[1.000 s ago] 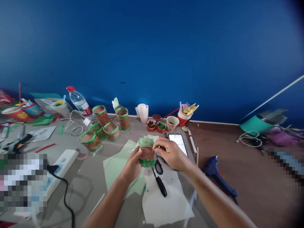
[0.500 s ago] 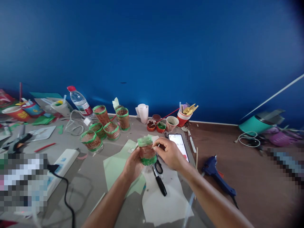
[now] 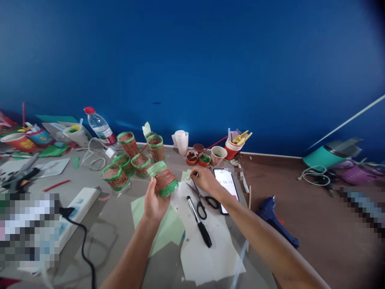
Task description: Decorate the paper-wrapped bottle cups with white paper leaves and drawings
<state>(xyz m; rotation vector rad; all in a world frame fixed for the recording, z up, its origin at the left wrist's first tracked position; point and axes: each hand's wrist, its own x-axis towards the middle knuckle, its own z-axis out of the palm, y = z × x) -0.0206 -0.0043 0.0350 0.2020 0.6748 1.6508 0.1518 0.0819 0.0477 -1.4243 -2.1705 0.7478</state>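
My left hand (image 3: pixel 155 202) grips a small jar (image 3: pixel 163 179) wrapped in brown with green bands, tilted to the left and held above the table. My right hand (image 3: pixel 203 179) rests further back on the white paper (image 3: pixel 207 257), its fingers pinched together near a small scrap; what they hold is too small to name. Black scissors (image 3: pixel 201 202) and a black marker (image 3: pixel 199 221) lie on the paper just in front of that hand. A phone (image 3: pixel 226 185) with its screen lit lies to its right.
Several similar brown-and-green jars (image 3: pixel 132 158) stand behind the left hand, with a water bottle (image 3: pixel 99 127), paint cups (image 3: pixel 204 157) and a red cup of tools (image 3: pixel 233 147) along the blue wall. A blue glue gun (image 3: pixel 275 224) lies right; a power strip (image 3: pixel 80 206) and cable left.
My left hand carried the jar up and to the left and tilted it. My right hand let go of the jar and moved back toward the phone.
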